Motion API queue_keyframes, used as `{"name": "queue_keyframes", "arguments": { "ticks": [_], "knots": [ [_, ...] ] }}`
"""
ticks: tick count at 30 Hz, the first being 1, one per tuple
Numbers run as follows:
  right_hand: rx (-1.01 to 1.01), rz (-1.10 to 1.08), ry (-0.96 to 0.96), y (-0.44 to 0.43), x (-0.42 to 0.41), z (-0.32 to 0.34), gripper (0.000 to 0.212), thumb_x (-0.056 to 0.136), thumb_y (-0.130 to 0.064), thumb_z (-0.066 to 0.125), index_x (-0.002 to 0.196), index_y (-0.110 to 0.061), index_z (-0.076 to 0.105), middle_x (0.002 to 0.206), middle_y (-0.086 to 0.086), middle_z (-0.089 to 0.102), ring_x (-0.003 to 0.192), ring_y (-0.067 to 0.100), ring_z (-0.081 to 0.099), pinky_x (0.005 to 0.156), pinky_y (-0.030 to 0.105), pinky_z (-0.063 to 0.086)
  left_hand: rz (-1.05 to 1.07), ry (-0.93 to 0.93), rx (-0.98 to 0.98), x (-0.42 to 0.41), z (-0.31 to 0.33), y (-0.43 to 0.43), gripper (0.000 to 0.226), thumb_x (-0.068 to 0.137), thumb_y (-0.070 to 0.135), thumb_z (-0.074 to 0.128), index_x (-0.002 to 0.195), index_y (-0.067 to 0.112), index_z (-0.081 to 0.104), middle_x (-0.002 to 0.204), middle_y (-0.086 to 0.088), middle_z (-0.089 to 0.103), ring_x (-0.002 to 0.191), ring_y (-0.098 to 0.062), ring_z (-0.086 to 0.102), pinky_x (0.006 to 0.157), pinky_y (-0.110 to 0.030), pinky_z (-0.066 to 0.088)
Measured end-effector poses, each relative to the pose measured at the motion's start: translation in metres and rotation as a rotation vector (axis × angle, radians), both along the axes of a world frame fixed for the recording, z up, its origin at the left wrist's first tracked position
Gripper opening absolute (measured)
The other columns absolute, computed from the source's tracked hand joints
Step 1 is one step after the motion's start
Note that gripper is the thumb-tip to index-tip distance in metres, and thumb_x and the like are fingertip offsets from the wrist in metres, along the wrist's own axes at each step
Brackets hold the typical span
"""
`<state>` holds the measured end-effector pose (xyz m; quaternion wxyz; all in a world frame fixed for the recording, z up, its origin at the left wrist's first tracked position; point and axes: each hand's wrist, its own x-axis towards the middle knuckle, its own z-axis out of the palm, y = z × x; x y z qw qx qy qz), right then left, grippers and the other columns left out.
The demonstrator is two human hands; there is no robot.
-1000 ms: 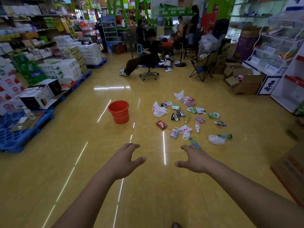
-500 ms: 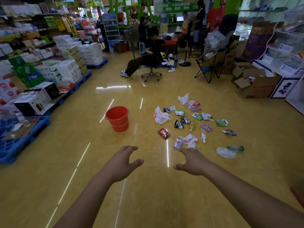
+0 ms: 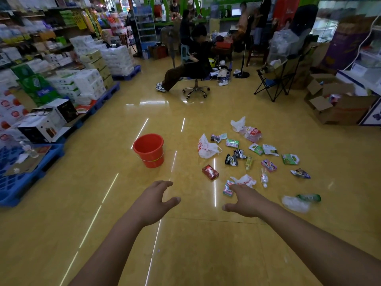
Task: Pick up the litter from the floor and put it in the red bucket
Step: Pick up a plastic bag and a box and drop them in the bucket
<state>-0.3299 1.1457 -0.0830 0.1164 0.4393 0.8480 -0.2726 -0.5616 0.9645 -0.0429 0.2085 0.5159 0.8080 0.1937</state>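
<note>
Glossy yellow shop floor (image 3: 103, 203), red bucket (image 3: 148, 150) upright, litter (image 3: 253, 155) scattered right of it, stocked shelves (image 3: 31, 48) left, left hand (image 3: 153, 200) and right hand (image 3: 245, 201) spread, holding nothing

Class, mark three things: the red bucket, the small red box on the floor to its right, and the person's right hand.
red bucket (image 3: 152, 159): head view, on its outer wall.
red box (image 3: 210, 172): head view, on its top face.
right hand (image 3: 246, 201): head view, on the back of the hand.

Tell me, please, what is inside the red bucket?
Only the bare inner wall of the red bucket shows, with nothing against it. The near side hides the bottom, so that part is unknown.
</note>
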Motion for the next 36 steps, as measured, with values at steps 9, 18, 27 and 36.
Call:
{"name": "queue_keyframes", "arguments": {
  "ticks": [9,18,27,36],
  "knots": [
    [-0.026,-0.006,-0.034,0.063,-0.046,-0.010,0.093,0.080,-0.060,0.066,0.153,-0.022,0.023,0.155,0.007,0.030,0.135,0.023,0.040,0.103,0.033,0.041,-0.022,-0.021,-0.033,-0.061,-0.021,0.065,0.066,0.088,0.056,0.058,0.144,0.026,0.041,0.149,0.007,0.040,0.134,-0.011,0.039,0.109,-0.030,0.036],
    [-0.066,-0.077,-0.071,0.148,-0.128,-0.029,0.091,0.079,-0.058,0.068,0.152,-0.023,0.026,0.152,0.006,0.034,0.129,0.022,0.046,0.092,0.030,0.046,-0.099,-0.033,-0.096,-0.164,-0.040,0.155,0.066,0.089,0.055,0.057,0.145,0.024,0.040,0.149,0.005,0.039,0.133,-0.010,0.040,0.106,-0.025,0.035],
    [-0.103,-0.168,-0.096,0.211,-0.188,-0.044,0.092,0.078,-0.060,0.067,0.151,-0.021,0.028,0.151,0.006,0.037,0.131,0.023,0.045,0.097,0.035,0.046,-0.162,-0.024,-0.125,-0.239,-0.039,0.240,0.067,0.089,0.052,0.059,0.146,0.023,0.038,0.152,0.002,0.036,0.135,-0.014,0.039,0.105,-0.029,0.037],
    [-0.115,-0.158,-0.101,0.269,-0.232,-0.058,0.085,0.083,-0.054,0.064,0.151,-0.019,0.027,0.148,0.012,0.036,0.129,0.026,0.045,0.091,0.034,0.046,-0.224,-0.043,-0.156,-0.266,-0.049,0.306,0.066,0.090,0.053,0.057,0.146,0.024,0.037,0.152,0.002,0.036,0.135,-0.015,0.040,0.105,-0.030,0.038]
  ]
}}
